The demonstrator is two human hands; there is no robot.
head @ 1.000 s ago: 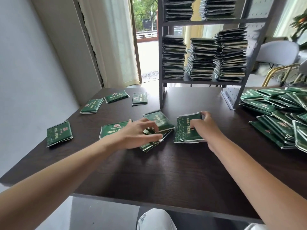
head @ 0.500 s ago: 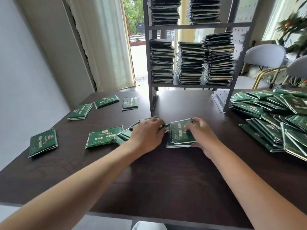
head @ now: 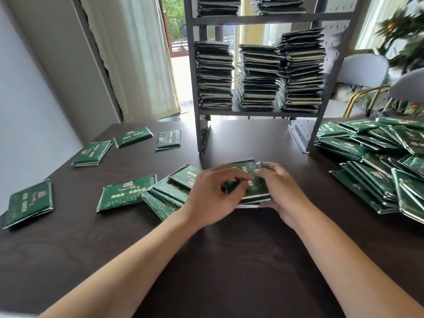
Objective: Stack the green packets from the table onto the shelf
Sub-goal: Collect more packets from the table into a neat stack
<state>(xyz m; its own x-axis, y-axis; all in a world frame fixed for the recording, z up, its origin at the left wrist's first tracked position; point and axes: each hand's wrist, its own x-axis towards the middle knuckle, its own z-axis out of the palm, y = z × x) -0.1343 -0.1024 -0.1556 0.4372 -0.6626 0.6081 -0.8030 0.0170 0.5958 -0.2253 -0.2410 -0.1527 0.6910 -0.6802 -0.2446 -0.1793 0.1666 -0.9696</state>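
A small stack of green packets point(head: 253, 190) lies on the dark table point(head: 206, 260) in front of the grey shelf point(head: 259, 111). My right hand point(head: 282, 191) curls round the stack's right and near side. My left hand point(head: 213, 196) pinches a packet at the stack's left edge, on top of it. Just left of my left hand a fan of overlapping green packets point(head: 169, 193) lies flat. The shelf's lower level holds three tall packet stacks point(head: 257, 76); more stacks sit on the level above.
Single packets lie scattered on the left half of the table point(head: 29, 203) point(head: 91, 152) point(head: 133, 136) point(head: 168, 139). A big loose heap of packets point(head: 378, 164) covers the right side. Chairs point(head: 358, 72) and a plant stand behind right; a curtain hangs at left.
My left hand has moved right from the fanned packets and brought a packet onto the stack that my right hand holds. The view has moved closer to the shelf.
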